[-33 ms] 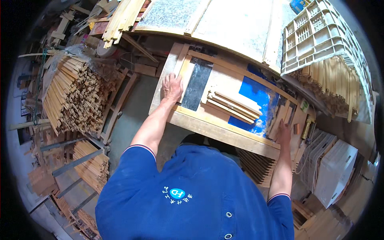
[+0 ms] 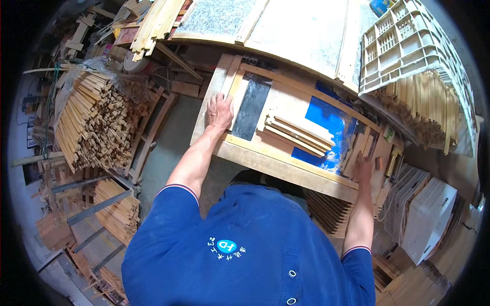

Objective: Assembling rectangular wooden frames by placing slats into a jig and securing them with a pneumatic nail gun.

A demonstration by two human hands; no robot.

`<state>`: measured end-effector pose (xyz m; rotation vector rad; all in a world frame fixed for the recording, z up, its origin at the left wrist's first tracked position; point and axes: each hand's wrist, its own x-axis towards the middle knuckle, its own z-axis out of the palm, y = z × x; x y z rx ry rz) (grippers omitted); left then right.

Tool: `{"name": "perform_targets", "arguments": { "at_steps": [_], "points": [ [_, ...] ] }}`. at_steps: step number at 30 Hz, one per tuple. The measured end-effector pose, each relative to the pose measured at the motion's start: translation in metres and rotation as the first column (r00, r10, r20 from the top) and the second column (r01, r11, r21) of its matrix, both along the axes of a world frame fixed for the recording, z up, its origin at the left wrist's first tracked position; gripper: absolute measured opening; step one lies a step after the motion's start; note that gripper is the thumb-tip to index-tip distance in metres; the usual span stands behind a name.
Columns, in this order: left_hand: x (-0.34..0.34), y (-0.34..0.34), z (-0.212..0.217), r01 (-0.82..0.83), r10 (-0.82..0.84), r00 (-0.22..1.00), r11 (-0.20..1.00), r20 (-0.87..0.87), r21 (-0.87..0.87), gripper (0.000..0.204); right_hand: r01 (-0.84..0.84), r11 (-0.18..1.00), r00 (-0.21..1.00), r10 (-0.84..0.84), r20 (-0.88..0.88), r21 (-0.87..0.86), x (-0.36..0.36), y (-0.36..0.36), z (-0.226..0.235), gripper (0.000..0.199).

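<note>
A: In the head view, how is the left hand (image 2: pixel 219 110) placed?

B: It is laid flat, fingers spread, on the left rail of the wooden frame (image 2: pixel 284 168), just beside a dark panel (image 2: pixel 252 106). Nothing is gripped.

A: And the right hand (image 2: pixel 363 166)?

B: It is pressed against the frame's right end, fingers extended upward; whether anything is grasped cannot be told.

A: Where is the frame?

B: It is lain across the workbench (image 2: pixel 306 35)'s near edge, with loose wooden slats (image 2: pixel 298 133) rested on a blue sheet (image 2: pixel 326 130) inside it.

floor: grey concrete (image 2: pixel 168 153) | left: stacked wood strips (image 2: pixel 92 122) | right: pale plastic crate (image 2: pixel 413 46) | daylight
</note>
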<state>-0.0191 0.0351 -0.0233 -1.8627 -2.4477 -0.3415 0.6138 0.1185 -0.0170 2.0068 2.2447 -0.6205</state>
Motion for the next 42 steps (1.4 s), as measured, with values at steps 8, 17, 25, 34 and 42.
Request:
{"name": "perform_targets", "arguments": {
  "at_steps": [8,17,25,34,42],
  "points": [
    [0.002,-0.002,0.003,-0.032,0.032,0.999,0.999,-0.004,-0.018,0.027,-0.003,0.997,0.997,0.008,-0.071,0.074,0.005,0.007,-0.01,0.05],
    [0.026,0.0,-0.01,-0.081,0.1,0.968,0.993,0.231,-0.092,0.025,-0.002,0.998,0.976,0.016,-0.218,0.061,0.032,-0.005,-0.013,0.049],
    [0.227,-0.08,0.012,0.319,-0.407,0.835,0.906,0.37,0.276,0.008,0.252,0.907,0.966,-0.215,-0.146,0.336,0.113,0.013,0.002,0.036],
    [0.301,-0.061,-0.005,0.353,-0.382,0.898,0.922,0.22,0.16,0.013,0.44,0.892,0.897,-0.442,-0.009,0.107,0.187,0.061,0.019,0.062],
    [0.307,-0.055,-0.005,0.328,-0.346,0.91,0.938,0.228,0.117,0.015,0.525,0.845,0.837,-0.534,0.117,0.097,0.21,0.113,0.011,0.053]
  ]
}}
